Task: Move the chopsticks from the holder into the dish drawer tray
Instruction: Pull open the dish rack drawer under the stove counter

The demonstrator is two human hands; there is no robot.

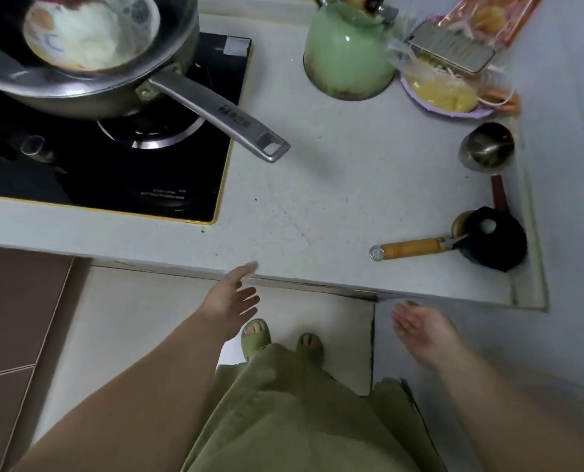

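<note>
No chopsticks, holder or drawer tray show in this view. My left hand [231, 301] is stretched out just below the front edge of the white counter [318, 206], fingers apart and empty, its fingertips at the edge. My right hand [423, 327] hangs lower to the right, below the counter edge, palm turned inward, fingers spread, holding nothing. Under the edge runs a white cabinet front [335, 321], shut as far as I can tell.
A steel pan [89, 86] with a bowl [89, 32] inside sits on the black stove [120, 172], its long handle jutting right. A green kettle [346, 49], a grater [450, 51], a metal cup [486, 146] and a wooden-handled tool [413, 248] stand along the right.
</note>
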